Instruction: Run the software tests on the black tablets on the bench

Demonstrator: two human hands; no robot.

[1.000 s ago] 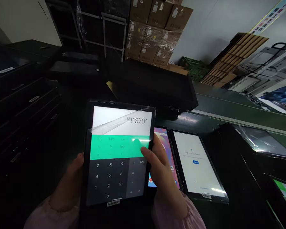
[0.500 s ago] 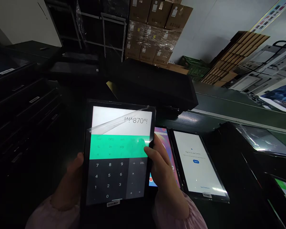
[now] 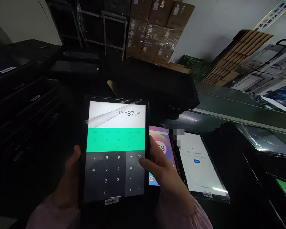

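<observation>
A black-framed tablet (image 3: 114, 165) is held upright before me, its lit screen showing a calculator with a green band and the text "!^!^870^!". Loose clear film crosses its upper part, and a small label sits on the bottom edge. My left hand (image 3: 68, 178) grips the left edge, thumb up, other fingers hidden behind. My right hand (image 3: 164, 171) holds the right edge, its thumb over the screen just below the DEL key. Behind it lie a tablet with a colourful screen (image 3: 165, 149) and another with a white sign-in screen (image 3: 200, 162).
Dark stacked devices with labels (image 3: 21, 105) stand at the left. A large black box (image 3: 157, 82) lies beyond the tablet. More film-covered devices (image 3: 264, 136) are at the right. Wrapped cartons (image 3: 154, 35) and a green crate (image 3: 197, 65) stand farther back.
The held tablet has shifted slightly left and up in view. My right thumb has moved down from the green band to near the DEL key.
</observation>
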